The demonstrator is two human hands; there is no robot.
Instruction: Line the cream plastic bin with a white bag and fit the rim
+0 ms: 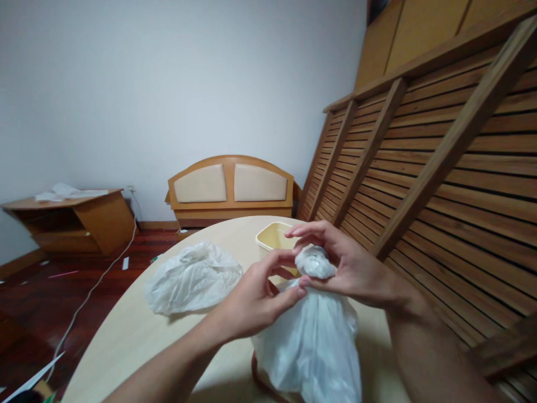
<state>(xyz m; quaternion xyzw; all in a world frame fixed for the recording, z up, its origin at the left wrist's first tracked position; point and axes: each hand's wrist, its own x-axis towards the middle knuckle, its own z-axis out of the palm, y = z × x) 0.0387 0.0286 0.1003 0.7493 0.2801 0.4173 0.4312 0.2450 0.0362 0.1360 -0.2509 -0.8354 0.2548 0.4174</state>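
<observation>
Our right hand [342, 254] has its fingers closed around the bunched top [316, 264] of a bulky white plastic bag [312, 341] over the pale round counter [138, 336]; our left hand [255, 296] curls its fingers beside it, hold unclear. We do best keeping the neck gathered snugly, pressing lightly

Both bare arms reached forward, the left arm [176, 358] slanting in from the lower left and the right arm [423, 341] from the lower right. The left hand [255, 294] pointed rightward, fingers curved above its thumb. The right hand [339, 257] arched leftward, fingers bent, its thumb tip close beside the left one.
</observation>
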